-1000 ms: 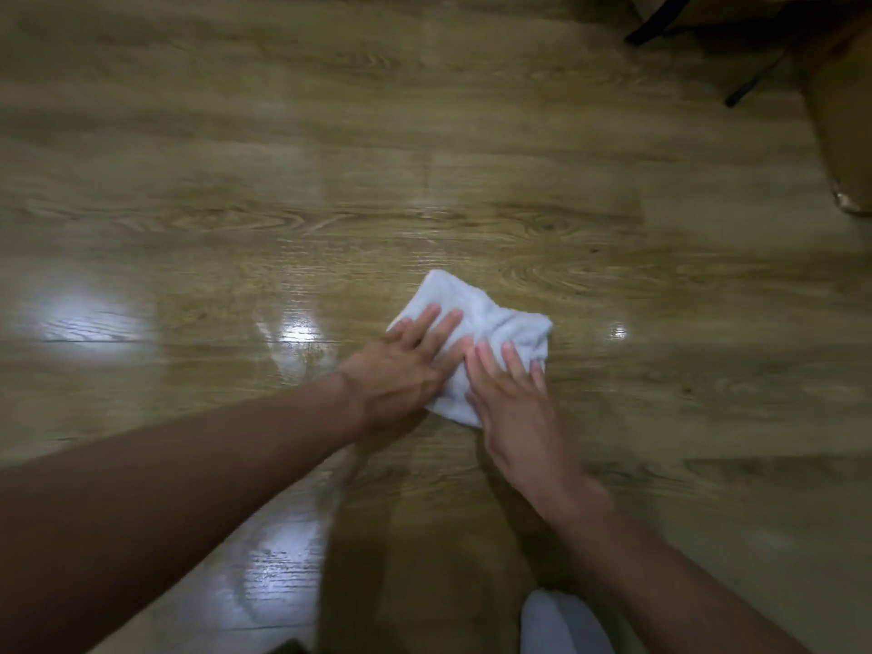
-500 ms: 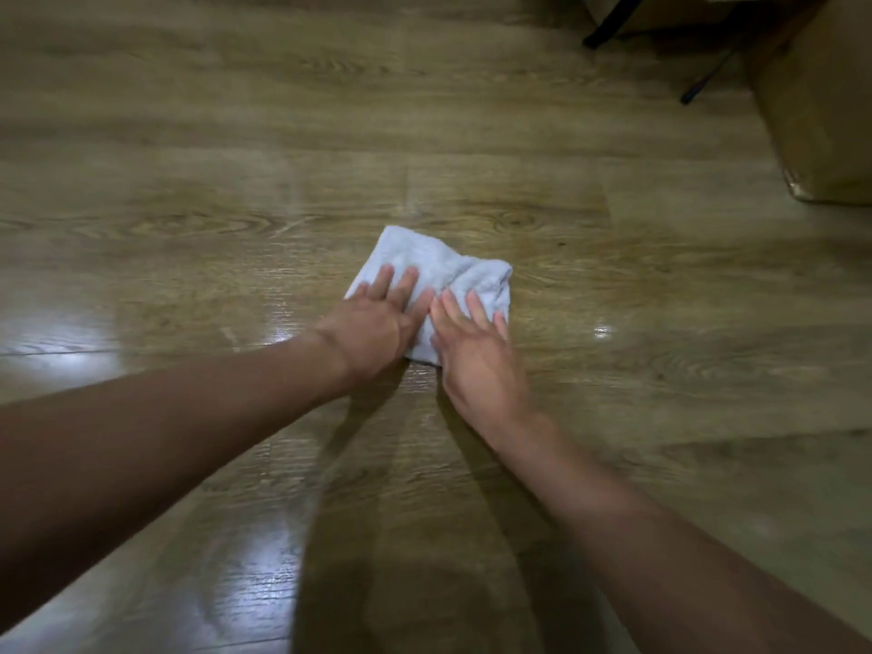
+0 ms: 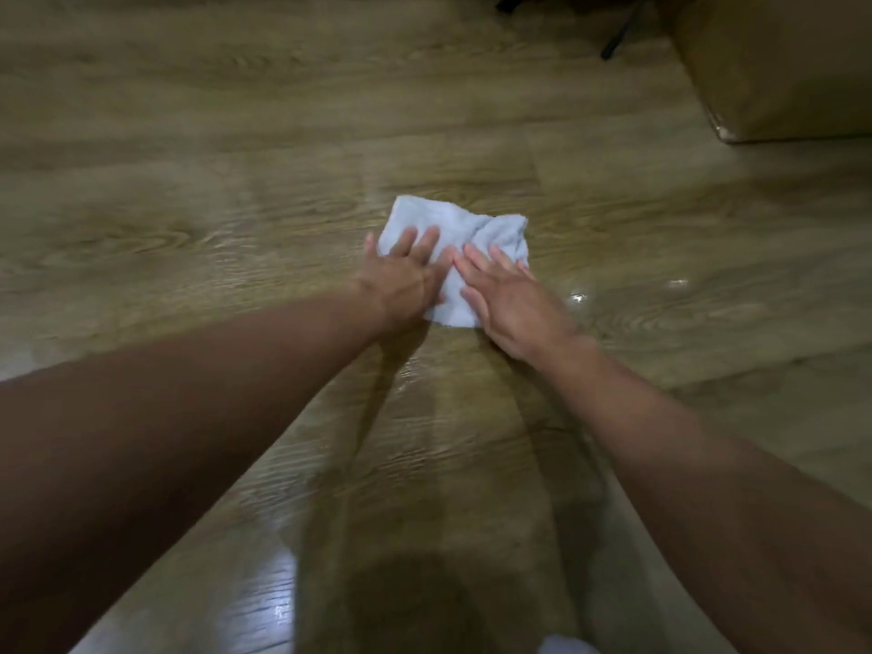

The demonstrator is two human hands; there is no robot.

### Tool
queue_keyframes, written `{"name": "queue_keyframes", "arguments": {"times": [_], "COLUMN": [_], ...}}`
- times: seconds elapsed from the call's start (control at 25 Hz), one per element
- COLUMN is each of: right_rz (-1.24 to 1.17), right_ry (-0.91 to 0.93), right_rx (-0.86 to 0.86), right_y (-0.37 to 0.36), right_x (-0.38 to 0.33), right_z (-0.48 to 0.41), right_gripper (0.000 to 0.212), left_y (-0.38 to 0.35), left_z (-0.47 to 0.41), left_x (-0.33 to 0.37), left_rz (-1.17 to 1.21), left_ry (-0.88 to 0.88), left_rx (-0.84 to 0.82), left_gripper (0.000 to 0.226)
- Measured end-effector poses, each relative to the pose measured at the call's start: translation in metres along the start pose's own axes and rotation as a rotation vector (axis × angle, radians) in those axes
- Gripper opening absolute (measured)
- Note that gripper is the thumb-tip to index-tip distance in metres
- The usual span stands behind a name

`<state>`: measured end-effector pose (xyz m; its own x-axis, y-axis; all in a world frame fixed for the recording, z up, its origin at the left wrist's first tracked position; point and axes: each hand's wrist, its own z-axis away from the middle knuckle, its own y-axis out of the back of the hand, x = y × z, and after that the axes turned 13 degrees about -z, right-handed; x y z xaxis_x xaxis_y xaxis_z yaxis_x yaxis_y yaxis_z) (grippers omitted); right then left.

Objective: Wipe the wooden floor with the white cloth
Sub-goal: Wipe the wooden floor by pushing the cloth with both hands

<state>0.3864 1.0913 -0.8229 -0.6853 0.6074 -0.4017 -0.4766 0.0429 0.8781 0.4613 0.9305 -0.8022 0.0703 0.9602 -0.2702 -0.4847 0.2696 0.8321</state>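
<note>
white cloth (image 3: 465, 226), folded into a rumpled pad, lies flat on the wooden floor (image 3: 212, 191) straight ahead of a person leaning over it with both arms stretched forward. the left hand (image 3: 406, 280) rests on the pad's left half, fingers straight and pointing away from the body, one outer finger reaching just past the cloth's left edge onto bare board. the right hand (image 3: 512, 299) lies on the right half and near corner, fingers straight and slightly spread, angled toward the far left. neither hand curls round or pinches the fabric; both press it down flat, with a strip of cloth showing between them. the pad looks about as broad as it is deep, so no clear long axis can be read. its far edge runs across the view beyond the fingertips, and the uncovered part lies on the far side of both hands. the hands sit roughly level, neither plainly nearer, which suggests a push or pull along the line of the arms would carry the cloth evenly. sheen on the boards near the right hand may be damp or lamp glare. a brown box (image 3: 778, 68) stands well apart at far right.
</note>
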Motion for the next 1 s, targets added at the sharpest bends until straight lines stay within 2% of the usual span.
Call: {"name": "queue_keyframes", "arguments": {"times": [0.12,0.24,0.32,0.4,0.56,0.68,0.8,0.92,1.0], "right_rz": [0.003,0.004,-0.027,-0.049,-0.066,-0.086,-0.093,-0.085,-0.109], "right_ry": [-0.05,-0.059,-0.05,-0.049,-0.132,-0.178,-0.208,-0.242,-0.253], "right_rx": [0.06,0.122,0.135,0.146,0.138,0.085,0.144,0.204,0.218], "right_y": [-0.017,-0.054,-0.064,-0.056,-0.013,0.011,-0.008,-0.046,-0.055], "right_x": [-0.001,-0.012,-0.007,0.005,0.035,0.045,0.035,0.014,0.012], "right_z": [0.039,0.136,0.163,0.147,0.06,0.016,0.061,0.157,0.181], "right_gripper": [0.05,0.049,0.046,0.046,0.048,0.049,0.049,0.047,0.047], "left_y": [-0.01,-0.032,-0.037,-0.032,-0.01,0.02,0.019,-0.006,-0.011], "left_z": [0.01,0.073,0.085,0.069,-0.011,-0.051,-0.029,0.029,0.044], "left_x": [0.02,0.07,0.085,0.086,0.063,0.043,0.06,0.113,0.128], "left_rz": [0.007,-0.012,0.021,0.024,-0.03,0.05,0.009,-0.012,-0.055], "left_ry": [-0.067,-0.294,-0.345,-0.303,-0.101,-0.059,-0.141,-0.323,-0.344], "left_rx": [0.051,0.291,0.389,0.387,0.216,0.121,0.124,0.25,0.344], "left_gripper": [0.057,0.056,0.055,0.055,0.059,0.06,0.056,0.056,0.057]}}
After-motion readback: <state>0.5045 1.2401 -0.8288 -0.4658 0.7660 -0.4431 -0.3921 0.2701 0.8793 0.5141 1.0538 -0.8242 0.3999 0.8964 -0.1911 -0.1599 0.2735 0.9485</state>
